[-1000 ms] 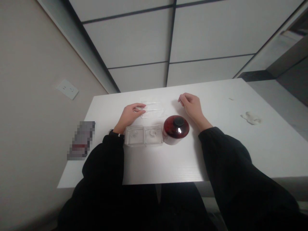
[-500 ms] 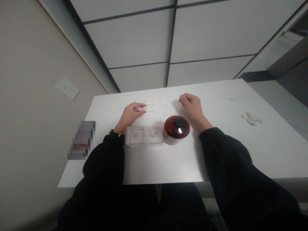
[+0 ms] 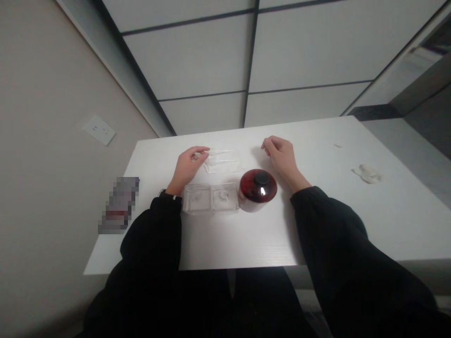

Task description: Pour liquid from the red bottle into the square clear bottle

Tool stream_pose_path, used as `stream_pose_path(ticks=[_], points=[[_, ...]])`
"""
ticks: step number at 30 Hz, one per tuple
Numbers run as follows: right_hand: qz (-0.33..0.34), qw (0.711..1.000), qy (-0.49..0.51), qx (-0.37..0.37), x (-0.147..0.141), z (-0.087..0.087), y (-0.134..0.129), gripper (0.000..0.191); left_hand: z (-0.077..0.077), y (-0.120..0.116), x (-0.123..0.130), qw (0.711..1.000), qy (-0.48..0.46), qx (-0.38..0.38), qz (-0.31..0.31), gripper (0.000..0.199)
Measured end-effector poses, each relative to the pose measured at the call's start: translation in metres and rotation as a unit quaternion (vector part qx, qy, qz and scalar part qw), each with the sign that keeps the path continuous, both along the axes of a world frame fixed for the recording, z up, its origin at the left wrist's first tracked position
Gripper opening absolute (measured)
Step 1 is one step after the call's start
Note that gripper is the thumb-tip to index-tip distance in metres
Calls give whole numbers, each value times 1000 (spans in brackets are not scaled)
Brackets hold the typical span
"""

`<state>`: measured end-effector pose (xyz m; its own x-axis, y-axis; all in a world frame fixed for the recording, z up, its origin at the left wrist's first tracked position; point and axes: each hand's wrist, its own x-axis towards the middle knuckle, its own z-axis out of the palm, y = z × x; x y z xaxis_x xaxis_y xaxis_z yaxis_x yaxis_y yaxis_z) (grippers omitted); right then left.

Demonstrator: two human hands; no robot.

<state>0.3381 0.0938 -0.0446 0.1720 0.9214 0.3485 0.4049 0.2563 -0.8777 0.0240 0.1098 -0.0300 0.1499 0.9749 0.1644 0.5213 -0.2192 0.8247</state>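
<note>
Near the frame's center, the empty left grip (image 3: 186, 165) rests loosely open just beside thin clear pipettes (image 3: 221, 157); the right grip (image 3: 280, 157) is also released.

- Plain indoor room, office or home; cannot tell which.
- White wood-grain table (image 3: 246, 239) stands against the left wall.
- Beige wall (image 3: 42, 188) carries a white wall plate (image 3: 99, 130) with sockets or switches.
- Large grey panels (image 3: 197, 51) with dark seams lie beyond the table.
- No lab or workshop fittings show.
</note>
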Motion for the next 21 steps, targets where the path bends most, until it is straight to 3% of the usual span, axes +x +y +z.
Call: stream_pose_path(ticks=[5, 9, 12, 14, 17, 21], points=[[-23, 999, 7, 37, -2, 20, -17, 53, 1, -1, 0, 1000, -14, 3, 18, 40], [-1, 990, 54, 132, -11, 45, -50, 52, -2, 2, -1, 999, -29, 6, 26, 39], [88, 970, 118, 196, -20, 57, -70, 42, -5, 4, -3, 999, -38, 7, 33, 38], [173, 955, 133, 199, -24, 62, -78, 40, -7, 5, -3, 998, -42, 6, 36, 37], [264, 942, 141, 153, -27, 65, -82, 50, -8, 5, -3, 998, -48, 4, 39, 36], [333, 926, 159, 84, -24, 66, -86, 75, -10, 5, -2, 998, -49, 3, 38, 36]])
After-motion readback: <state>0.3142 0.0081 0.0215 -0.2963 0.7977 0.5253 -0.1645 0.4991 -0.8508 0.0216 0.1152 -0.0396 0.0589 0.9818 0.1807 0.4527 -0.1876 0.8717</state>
